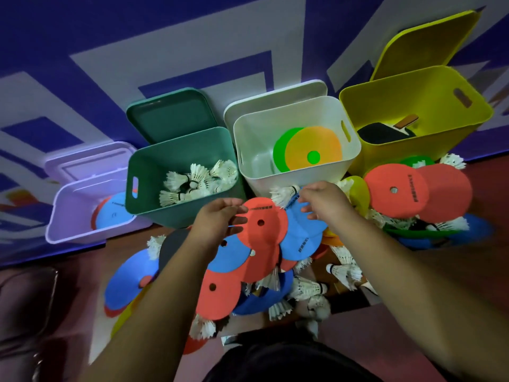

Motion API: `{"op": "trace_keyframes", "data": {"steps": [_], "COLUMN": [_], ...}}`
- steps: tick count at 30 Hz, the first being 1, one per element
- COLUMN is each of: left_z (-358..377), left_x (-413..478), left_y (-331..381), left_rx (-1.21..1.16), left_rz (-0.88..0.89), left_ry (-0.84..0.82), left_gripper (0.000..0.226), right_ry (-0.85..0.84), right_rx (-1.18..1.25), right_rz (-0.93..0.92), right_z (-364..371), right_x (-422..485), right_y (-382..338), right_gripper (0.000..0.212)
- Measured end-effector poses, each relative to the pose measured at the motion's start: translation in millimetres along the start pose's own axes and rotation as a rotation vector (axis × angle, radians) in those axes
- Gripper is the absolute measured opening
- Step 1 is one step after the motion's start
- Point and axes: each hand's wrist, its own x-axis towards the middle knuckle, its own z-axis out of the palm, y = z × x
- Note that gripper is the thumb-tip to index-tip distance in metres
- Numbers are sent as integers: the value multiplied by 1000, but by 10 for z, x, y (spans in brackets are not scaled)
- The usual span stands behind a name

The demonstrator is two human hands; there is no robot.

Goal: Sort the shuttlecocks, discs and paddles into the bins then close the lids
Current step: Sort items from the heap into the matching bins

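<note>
left hand (217, 216) pinches the red disc (264, 224) by its left edge.

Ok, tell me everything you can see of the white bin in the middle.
The white bin looks like smooth plastic, tapered, with rounded corners and slot handles in its side walls. It stands upright between the green bin and yellow bin, its lid open behind it. Inside, an orange disc lies over a green disc. A shuttlecock lies against its front.
</note>
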Motion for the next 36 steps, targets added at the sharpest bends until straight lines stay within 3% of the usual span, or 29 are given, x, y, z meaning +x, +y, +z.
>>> {"op": "trace_keyframes", "data": {"steps": [3, 7, 13, 17, 30, 36], "left_z": [-183, -373, -633, -838, -1797, -1987], "left_x": [-94, -237, -492, -610, -886, -819], "left_y": [-226, -450, -718, -884, -1443, -1522], "left_rx": [-33, -55, -71, -121, -238, -157], "left_rz": [-52, -103, -113, -106, -137, -139], "left_ry": [101, 161, 209, 280, 731, 730], "left_gripper": [15, 15, 17, 17, 11, 9], "right_ry": [-8, -8, 89, 111, -311, -361], "right_rx": [-166, -117, -174, -153, -243, -302], "right_rz": [-33, 74, 24, 7, -56, -102], "right_z": [221, 430, 561, 619, 1709, 2096], "right_x": [62, 112, 190, -16, -740, -878], "right_y": [37, 37, 148, 115, -140, -123], "right_gripper": [55, 77, 29, 16, 21, 21]}}
